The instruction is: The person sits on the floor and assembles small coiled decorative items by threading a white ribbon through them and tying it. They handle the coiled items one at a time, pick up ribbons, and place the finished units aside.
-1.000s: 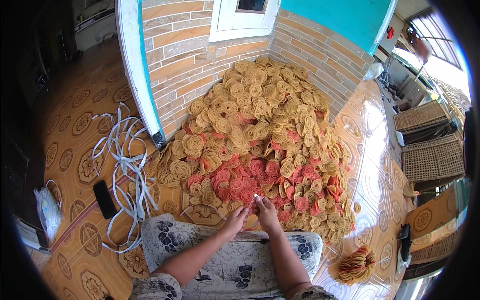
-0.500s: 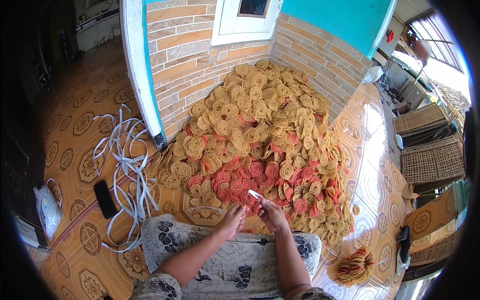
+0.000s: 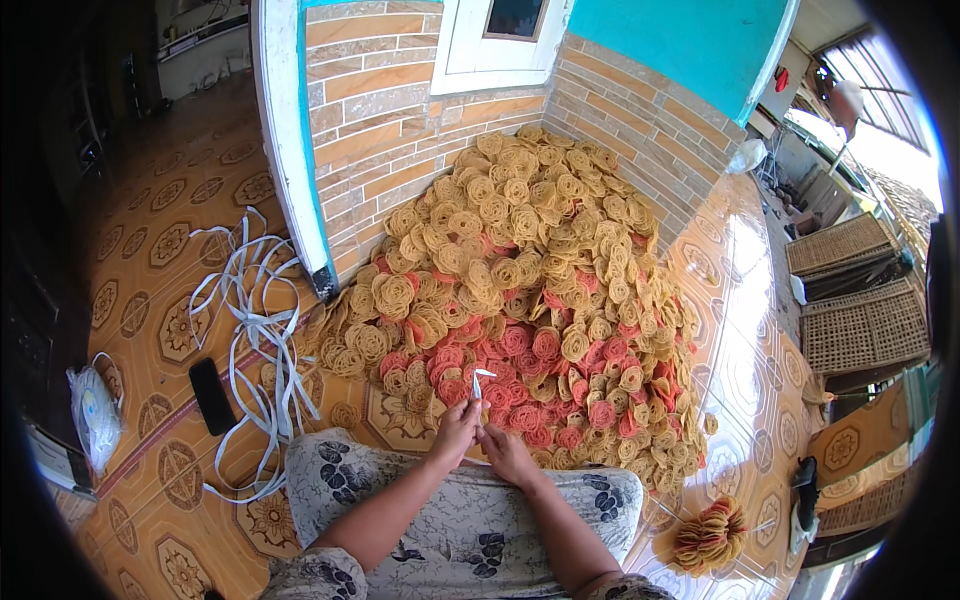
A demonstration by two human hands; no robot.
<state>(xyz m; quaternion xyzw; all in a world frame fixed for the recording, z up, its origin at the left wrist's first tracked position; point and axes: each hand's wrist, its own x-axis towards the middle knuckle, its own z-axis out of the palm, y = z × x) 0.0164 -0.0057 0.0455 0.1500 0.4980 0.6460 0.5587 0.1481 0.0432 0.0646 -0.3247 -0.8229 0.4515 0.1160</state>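
Note:
In front of my lap, my left hand [image 3: 457, 430] pinches a narrow white strip [image 3: 477, 382]. Its upper part stands up from the fingers and bends over at the top to the right. My right hand [image 3: 510, 458] is closed just below and beside the left, its fingertips touching the left hand at the strip's lower part, which the fingers hide. Beyond both hands lies a large heap of rose-shaped yellow-tan and red crackers [image 3: 515, 265], dry-looking and thin. The red ones show mostly at its near side.
Loose white strapping [image 3: 262, 335] tangles on the tiled floor at left, beside a black phone [image 3: 211, 397] and a clear plastic bag [image 3: 95, 415]. A strung bundle of crackers [image 3: 711, 536] lies at lower right. Woven trays [image 3: 865, 325] lean farther right. A brick-patterned wall [image 3: 385, 120] backs the heap.
Both hands have come closer together, the right moving left and down to meet the left. The strip's bent tip has shifted left and now rises from the left hand's fingers.

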